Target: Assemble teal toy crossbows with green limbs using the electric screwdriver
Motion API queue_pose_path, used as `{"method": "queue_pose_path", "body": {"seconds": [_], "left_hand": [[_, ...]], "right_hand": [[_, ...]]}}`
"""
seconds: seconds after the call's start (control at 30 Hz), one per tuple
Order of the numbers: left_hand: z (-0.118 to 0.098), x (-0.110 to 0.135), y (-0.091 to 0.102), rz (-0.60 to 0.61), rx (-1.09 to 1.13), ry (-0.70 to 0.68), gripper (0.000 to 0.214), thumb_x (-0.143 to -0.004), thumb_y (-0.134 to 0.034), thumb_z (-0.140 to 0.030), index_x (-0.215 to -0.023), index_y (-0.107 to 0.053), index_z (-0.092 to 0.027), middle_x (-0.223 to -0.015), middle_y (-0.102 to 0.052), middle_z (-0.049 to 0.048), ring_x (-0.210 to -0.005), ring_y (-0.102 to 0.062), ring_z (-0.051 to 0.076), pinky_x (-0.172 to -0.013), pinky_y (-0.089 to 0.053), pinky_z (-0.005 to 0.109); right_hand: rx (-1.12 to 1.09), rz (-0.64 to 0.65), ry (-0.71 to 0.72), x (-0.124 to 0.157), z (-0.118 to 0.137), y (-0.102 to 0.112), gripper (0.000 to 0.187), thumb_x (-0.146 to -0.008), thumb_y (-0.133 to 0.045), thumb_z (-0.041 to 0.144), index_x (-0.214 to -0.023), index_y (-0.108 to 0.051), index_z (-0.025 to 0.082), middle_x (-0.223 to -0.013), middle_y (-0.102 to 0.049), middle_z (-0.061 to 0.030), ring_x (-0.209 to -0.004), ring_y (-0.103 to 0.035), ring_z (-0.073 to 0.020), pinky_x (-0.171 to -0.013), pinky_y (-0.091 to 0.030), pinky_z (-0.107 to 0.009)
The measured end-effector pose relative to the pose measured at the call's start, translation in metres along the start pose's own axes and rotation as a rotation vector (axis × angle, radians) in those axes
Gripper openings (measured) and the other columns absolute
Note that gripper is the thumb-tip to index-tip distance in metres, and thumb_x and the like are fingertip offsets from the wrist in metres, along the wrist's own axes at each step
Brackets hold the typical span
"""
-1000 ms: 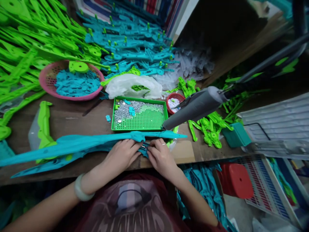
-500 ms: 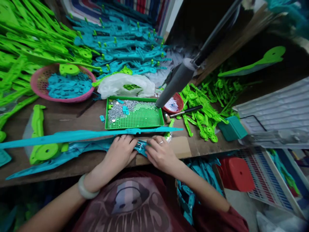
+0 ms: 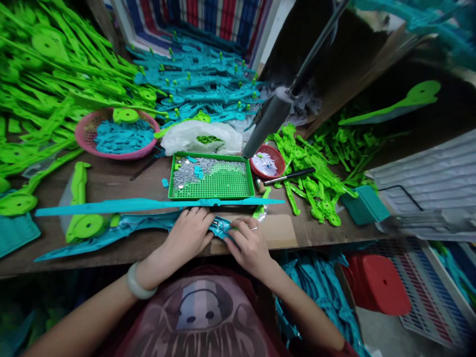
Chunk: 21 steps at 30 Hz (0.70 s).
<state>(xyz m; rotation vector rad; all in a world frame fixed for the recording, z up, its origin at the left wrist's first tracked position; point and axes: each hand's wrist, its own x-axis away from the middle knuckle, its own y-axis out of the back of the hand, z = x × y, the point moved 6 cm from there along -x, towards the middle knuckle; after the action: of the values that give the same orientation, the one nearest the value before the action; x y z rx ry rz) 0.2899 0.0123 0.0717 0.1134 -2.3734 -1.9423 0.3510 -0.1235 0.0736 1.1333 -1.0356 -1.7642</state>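
Observation:
A blue plastic toy shell (image 3: 145,224), long and curved with its hollow side up, lies along the front edge of the bench. Small metal parts and thin wires show inside it between my hands. My left hand (image 3: 192,229) is closed over the shell's middle, fingers on its far edge. At the shell's right end, my right hand (image 3: 250,244) pinches it with bent fingers; the exact contact is partly hidden. Just beyond lies a second long blue shell piece (image 3: 148,205). A green tray (image 3: 211,189) of small silvery screws and a few blue bits sits behind that.
A pink basket (image 3: 82,140) of blue pieces and a white plastic bag (image 3: 174,140) stand behind. An electric screwdriver (image 3: 269,119) hangs over a red basket (image 3: 284,161). A hammer (image 3: 290,175) lies near green parts (image 3: 316,186). Cardboard (image 3: 277,230) lies by my right hand.
The camera view has tilted and shifted, so the bench things appear moved right or down. My right hand's fingers have curled and turned slightly at the shell's end; my left hand keeps its place.

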Motion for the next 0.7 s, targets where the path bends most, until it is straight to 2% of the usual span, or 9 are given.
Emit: {"method": "queue_pose_path", "body": {"seconds": [0.1, 0.27, 0.5, 0.6, 0.7], "left_hand": [[0.000, -0.001, 0.002, 0.000, 0.003, 0.000, 0.014, -0.088, -0.067, -0.020, -0.102, -0.067, -0.017, -0.099, -0.067, 0.0105, -0.097, -0.061, 0.031, -0.077, -0.044, 0.040], [0.001, -0.002, 0.001, 0.017, 0.006, 0.001, 0.011, -0.089, -0.065, -0.021, -0.100, -0.066, -0.017, -0.101, -0.066, 0.0110, -0.098, -0.061, 0.031, -0.077, -0.045, 0.041], [0.001, 0.000, -0.002, -0.017, 0.010, 0.004, 0.016, -0.088, -0.067, -0.020, -0.103, -0.065, -0.018, -0.099, -0.067, 0.0098, -0.098, -0.062, 0.031, -0.077, -0.047, 0.040], [0.002, -0.001, -0.002, 0.001, 0.010, 0.012, 0.016, -0.088, -0.067, -0.021, -0.103, -0.066, -0.018, -0.101, -0.067, 0.0106, -0.098, -0.062, 0.031, -0.077, -0.047, 0.040], [0.002, -0.002, -0.003, 0.022, 0.019, 0.013, 0.017, -0.090, -0.066, -0.022, -0.106, -0.066, -0.017, -0.103, -0.067, 0.0114, -0.098, -0.062, 0.031, -0.078, -0.048, 0.041]], "right_hand": [[0.046, 0.039, -0.048, -0.009, -0.004, -0.003, 0.013, -0.098, -0.060, 0.027, -0.091, -0.066, 0.018, -0.105, -0.067, -0.0095, -0.101, -0.050, -0.0266, -0.088, -0.041, -0.042], [0.122, 0.128, -0.018, -0.022, -0.004, -0.007, 0.014, -0.098, -0.058, 0.020, -0.085, -0.063, 0.019, -0.094, -0.064, -0.0078, -0.092, -0.045, -0.0250, -0.079, -0.038, -0.040], [0.092, 0.119, -0.069, -0.021, -0.005, -0.009, 0.013, -0.099, -0.054, 0.019, -0.092, -0.064, 0.017, -0.102, -0.064, -0.0105, -0.093, -0.045, -0.0257, -0.081, -0.040, -0.040], [0.030, 0.090, -0.090, -0.019, -0.007, -0.008, 0.020, -0.101, -0.049, 0.016, -0.089, -0.065, 0.018, -0.095, -0.065, -0.0089, -0.089, -0.046, -0.0237, -0.080, -0.041, -0.038], [-0.038, 0.061, -0.100, -0.018, -0.007, -0.006, 0.019, -0.102, -0.051, 0.020, -0.093, -0.068, 0.018, -0.093, -0.066, -0.0075, -0.089, -0.046, -0.0227, -0.079, -0.041, -0.037]]}}
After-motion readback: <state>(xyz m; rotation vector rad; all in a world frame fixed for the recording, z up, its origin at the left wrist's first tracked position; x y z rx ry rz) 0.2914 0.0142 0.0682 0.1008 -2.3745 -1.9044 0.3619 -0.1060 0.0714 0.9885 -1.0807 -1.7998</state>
